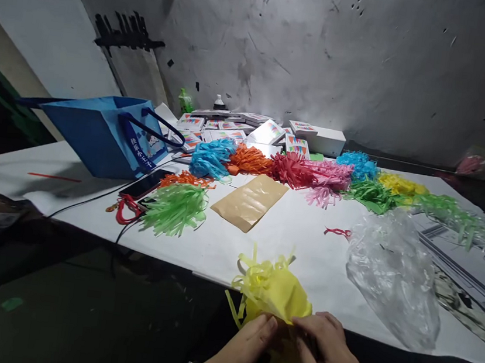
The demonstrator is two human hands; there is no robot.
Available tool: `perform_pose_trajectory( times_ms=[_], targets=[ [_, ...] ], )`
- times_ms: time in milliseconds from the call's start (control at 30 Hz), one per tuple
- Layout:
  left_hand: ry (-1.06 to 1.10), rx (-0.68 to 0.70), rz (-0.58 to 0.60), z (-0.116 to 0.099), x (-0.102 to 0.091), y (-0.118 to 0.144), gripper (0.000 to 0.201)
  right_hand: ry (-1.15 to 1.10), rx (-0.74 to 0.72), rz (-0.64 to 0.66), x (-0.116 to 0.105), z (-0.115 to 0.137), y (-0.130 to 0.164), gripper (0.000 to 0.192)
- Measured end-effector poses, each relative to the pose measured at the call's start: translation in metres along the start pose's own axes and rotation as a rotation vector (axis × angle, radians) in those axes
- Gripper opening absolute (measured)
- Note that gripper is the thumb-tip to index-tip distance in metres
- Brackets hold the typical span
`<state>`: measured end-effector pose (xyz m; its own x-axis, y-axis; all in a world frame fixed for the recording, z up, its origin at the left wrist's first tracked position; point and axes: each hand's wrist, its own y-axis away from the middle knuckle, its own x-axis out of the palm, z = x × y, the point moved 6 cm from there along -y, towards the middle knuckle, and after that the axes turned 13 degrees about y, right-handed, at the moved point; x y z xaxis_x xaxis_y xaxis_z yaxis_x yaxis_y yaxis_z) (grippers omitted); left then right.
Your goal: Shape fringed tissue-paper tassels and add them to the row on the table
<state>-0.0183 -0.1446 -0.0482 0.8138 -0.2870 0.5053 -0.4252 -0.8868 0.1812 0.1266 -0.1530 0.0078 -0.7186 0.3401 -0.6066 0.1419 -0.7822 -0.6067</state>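
Observation:
Both my hands hold a yellow fringed paper tassel point(268, 288) at the near edge of the white table point(234, 245). My left hand point(244, 346) pinches its lower part from the left with thumb and fingers. My right hand point(326, 360) grips it from the right, fingers closed over the paper. The tassel's cut strips stick up and out to the left; its base is hidden between my fingers.
A clear plastic bag point(393, 282) lies right of my hands. A brown paper envelope point(249, 201), a green tassel point(175, 208), red scissors point(126, 209) and a phone point(147, 183) lie mid-table. A row of coloured tassels point(297, 169), small boxes point(270, 132) and a blue bag point(107, 132) stand further back.

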Motion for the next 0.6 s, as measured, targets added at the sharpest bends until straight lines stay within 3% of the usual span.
perform_pose_trajectory(
  times_ms=[67, 133, 233, 333, 433, 600],
  targets=[
    [-0.038, -0.036, -0.076, 0.005, -0.008, 0.001, 0.076, -0.101, 0.163, 0.119, 0.005, -0.01, -0.002, 0.006],
    [-0.04, -0.08, -0.113, 0.008, -0.011, 0.003, 0.073, -0.179, 0.311, 0.208, 0.01, -0.02, -0.001, 0.014],
    [0.015, -0.101, -0.121, 0.009, -0.011, 0.003, 0.07, -0.203, 0.414, 0.222, 0.011, -0.026, -0.001, 0.019],
    [0.108, -0.066, -0.08, 0.009, -0.008, 0.001, 0.063, -0.131, 0.164, 0.144, 0.002, -0.01, -0.01, 0.008],
    [0.161, -0.027, -0.031, 0.009, -0.006, -0.001, 0.064, -0.021, -0.132, 0.108, -0.004, 0.012, -0.015, 0.017],
    [0.209, 0.015, 0.099, 0.009, 0.001, -0.001, 0.064, 0.311, -0.327, -0.023, -0.004, 0.029, -0.016, 0.017]
  ],
)
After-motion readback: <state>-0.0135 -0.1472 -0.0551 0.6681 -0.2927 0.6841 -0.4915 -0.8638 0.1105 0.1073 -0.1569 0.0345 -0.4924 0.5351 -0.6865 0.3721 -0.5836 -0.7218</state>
